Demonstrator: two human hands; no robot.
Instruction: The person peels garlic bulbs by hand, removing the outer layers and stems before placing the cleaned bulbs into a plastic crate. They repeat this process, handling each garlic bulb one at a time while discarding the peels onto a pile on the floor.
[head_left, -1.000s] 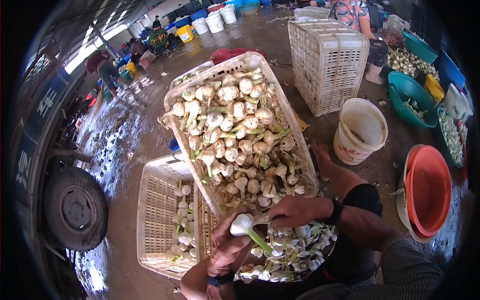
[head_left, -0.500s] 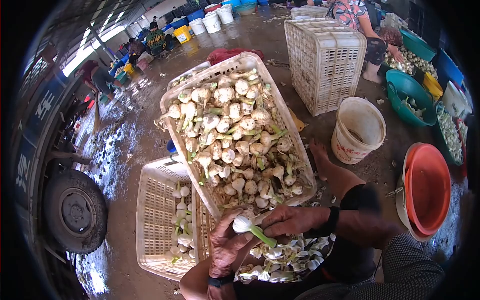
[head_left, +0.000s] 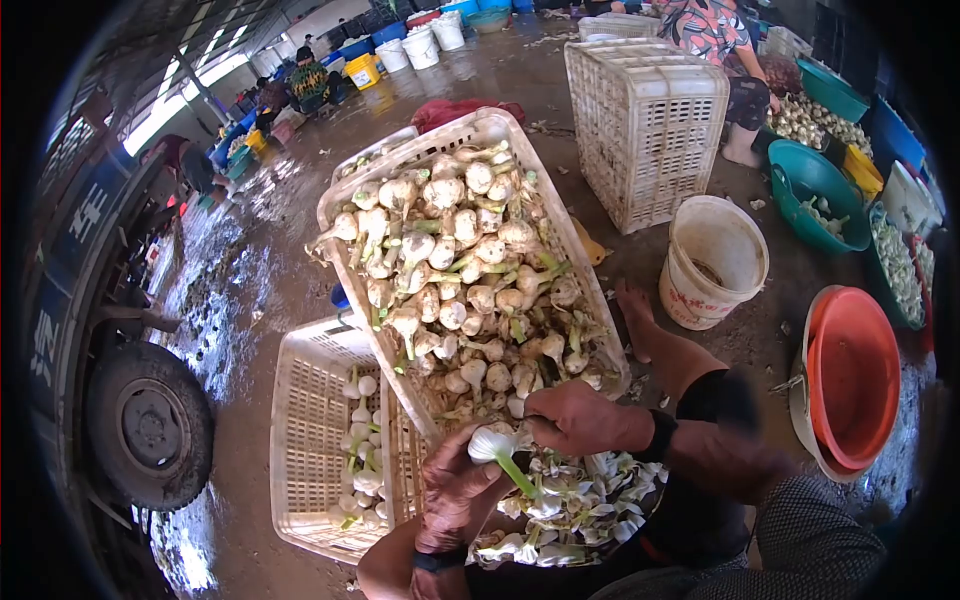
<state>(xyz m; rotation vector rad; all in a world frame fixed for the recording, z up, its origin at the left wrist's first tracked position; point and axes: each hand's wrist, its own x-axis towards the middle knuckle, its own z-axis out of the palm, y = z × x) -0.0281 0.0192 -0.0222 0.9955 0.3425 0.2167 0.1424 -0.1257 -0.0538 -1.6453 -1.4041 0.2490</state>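
My left hand (head_left: pixel 450 492) holds a white garlic bulb (head_left: pixel 489 446) by its side, its green stem pointing down to the right. Just right of the bulb is my right hand (head_left: pixel 580 416), its fingers closed; what they hold, if anything, is hidden. Beyond both hands, a tilted crate (head_left: pixel 572 232) is heaped with dirty, unpeeled garlic (head_left: pixel 470 265). Below the hands, white and green peelings (head_left: pixel 570 510) lie in a pile. At the left, a lower crate (head_left: pixel 300 440) contains cleaned bulbs (head_left: pixel 366 481).
A white bucket (head_left: pixel 690 298), a red basin (head_left: pixel 852 380) and a green basin (head_left: pixel 815 190) stand at the right. An upright crate (head_left: pixel 650 140) is beyond them, with a person (head_left: pixel 705 40) behind it. A vehicle wheel (head_left: pixel 152 425) is at the left.
My right hand has moved up, off the stem and away from the bulb. The stem now points more steeply downward. The person at the upper right has drawn a hand back from the garlic.
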